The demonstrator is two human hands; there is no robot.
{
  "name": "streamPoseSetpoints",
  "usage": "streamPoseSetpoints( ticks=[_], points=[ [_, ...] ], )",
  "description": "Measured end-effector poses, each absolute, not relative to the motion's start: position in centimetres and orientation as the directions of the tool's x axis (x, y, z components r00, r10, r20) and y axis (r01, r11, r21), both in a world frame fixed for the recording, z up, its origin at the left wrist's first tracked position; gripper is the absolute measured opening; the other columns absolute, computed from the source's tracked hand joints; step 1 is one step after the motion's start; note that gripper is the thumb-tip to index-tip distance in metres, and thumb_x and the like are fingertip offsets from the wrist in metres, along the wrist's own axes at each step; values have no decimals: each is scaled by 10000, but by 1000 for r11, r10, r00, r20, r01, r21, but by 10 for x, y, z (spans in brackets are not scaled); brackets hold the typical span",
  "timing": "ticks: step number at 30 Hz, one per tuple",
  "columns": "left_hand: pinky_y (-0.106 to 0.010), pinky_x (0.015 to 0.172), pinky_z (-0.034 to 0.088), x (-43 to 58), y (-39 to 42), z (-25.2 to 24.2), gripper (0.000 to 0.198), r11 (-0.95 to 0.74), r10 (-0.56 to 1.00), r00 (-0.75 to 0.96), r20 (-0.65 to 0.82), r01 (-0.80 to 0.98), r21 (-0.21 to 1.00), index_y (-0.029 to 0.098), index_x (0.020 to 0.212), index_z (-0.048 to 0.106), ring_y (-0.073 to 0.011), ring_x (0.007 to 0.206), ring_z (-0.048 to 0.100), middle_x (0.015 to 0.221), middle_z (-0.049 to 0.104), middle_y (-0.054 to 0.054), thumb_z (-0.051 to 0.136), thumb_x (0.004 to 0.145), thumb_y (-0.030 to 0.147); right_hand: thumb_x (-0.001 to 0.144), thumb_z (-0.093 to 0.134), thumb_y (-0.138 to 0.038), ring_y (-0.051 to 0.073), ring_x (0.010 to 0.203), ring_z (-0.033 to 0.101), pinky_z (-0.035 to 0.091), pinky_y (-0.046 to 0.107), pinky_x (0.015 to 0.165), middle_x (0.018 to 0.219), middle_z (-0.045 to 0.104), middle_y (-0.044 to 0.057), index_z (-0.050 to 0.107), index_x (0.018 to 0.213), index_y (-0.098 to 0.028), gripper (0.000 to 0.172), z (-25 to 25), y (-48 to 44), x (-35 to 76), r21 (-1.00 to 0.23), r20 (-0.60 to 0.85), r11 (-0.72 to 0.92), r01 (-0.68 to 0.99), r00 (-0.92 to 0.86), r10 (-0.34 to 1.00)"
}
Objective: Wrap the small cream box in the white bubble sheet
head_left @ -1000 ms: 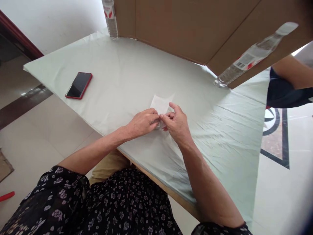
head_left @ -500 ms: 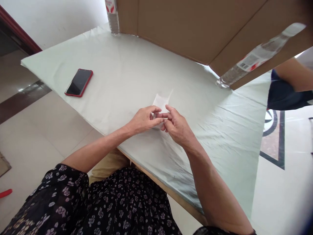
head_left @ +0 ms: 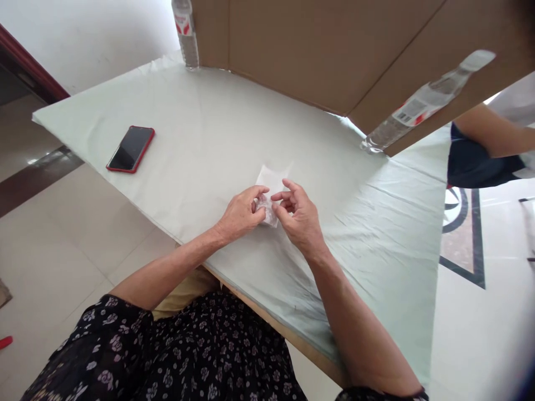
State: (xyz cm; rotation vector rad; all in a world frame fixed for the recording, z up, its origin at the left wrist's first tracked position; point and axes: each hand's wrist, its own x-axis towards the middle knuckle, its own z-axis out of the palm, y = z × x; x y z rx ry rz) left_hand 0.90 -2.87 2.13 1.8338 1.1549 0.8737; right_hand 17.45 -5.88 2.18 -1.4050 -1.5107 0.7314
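A small white packet (head_left: 272,177), with crinkled see-through film at its near end, lies on the pale green cloth in the middle of the view. My left hand (head_left: 243,214) is curled at its left edge, thumb and fingers gripping the crinkled part. On the right side, my right hand (head_left: 300,216) hovers with curved fingers apart. Its thumb is close to the film; whether the tip touches it I cannot tell. What the packet contains is hidden.
A phone in a red case (head_left: 131,149) lies on the left of the cloth-covered table (head_left: 200,133). A brown cardboard panel (head_left: 288,50) stands at the back, with a plastic bottle (head_left: 189,47) at its left and another bottle (head_left: 418,111) at its right. A person's arm (head_left: 489,131) shows beyond.
My fingertips have moved apart, uncovering the crinkled near end of the packet. My right thumb has drawn away from my left. The view has shifted slightly.
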Motion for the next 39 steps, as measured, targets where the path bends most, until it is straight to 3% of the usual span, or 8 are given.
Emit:
streamPoseSetpoints(
  ticks=[8,12,15,19,22,27,35,39],
  points=[
    [-230,718,507,8,-28,19,424,-292,919,365,153,365,884,131,1215,623,-81,660,554,1007,716,-52,568,795,124,804,647,-261,142,816,627,529,346,811,960,664,13,547,1251,-232,459,12,-73,176,-944,212,151,293,188,959],
    [-232,708,503,8,-28,20,423,-290,918,370,144,378,879,124,1218,627,-82,651,547,1001,715,-53,573,798,125,793,671,-318,131,732,598,517,317,715,882,621,-5,572,1128,-219,363,10,-78,179,-955,156,73,288,276,949],
    [-230,691,497,7,-27,20,420,-294,917,372,145,381,877,130,1210,631,-82,641,539,977,713,-43,581,793,128,787,692,-423,138,678,591,510,321,655,879,632,2,561,1078,-220,379,15,-84,178,-940,102,16,342,236,966],
    [-225,674,489,7,-28,19,406,-284,924,351,149,374,883,136,1188,637,-78,626,530,949,711,-31,580,786,119,714,773,-491,202,787,642,518,376,705,1058,678,69,563,1111,-223,522,19,-95,174,-791,174,82,606,95,980],
    [-220,660,483,8,-29,13,384,-292,927,335,172,352,889,142,1169,631,-72,606,521,918,707,-22,588,788,130,793,717,-436,213,782,657,499,381,714,1053,695,79,580,1073,-217,380,16,-98,172,-669,261,140,730,55,964],
    [-204,633,469,8,-31,3,422,-328,925,292,242,292,899,162,1199,589,-60,581,496,908,697,-9,610,777,156,898,629,-338,193,770,669,466,363,773,945,716,50,625,1006,-213,166,12,-96,175,-549,401,255,796,-18,916],
    [-209,641,465,7,-31,0,412,-322,919,314,238,251,913,157,1206,595,-63,576,481,855,667,6,575,795,146,946,583,-268,203,871,654,435,359,796,999,707,78,709,1091,-214,199,6,-96,170,-388,542,349,853,-95,835],
    [-220,659,478,6,-33,1,429,-276,922,330,201,195,941,150,1235,580,-74,616,500,962,683,-35,571,807,173,959,555,-261,204,875,646,440,379,828,967,699,67,733,1068,-251,210,5,-97,169,-433,526,340,835,-72,848]
  ],
)
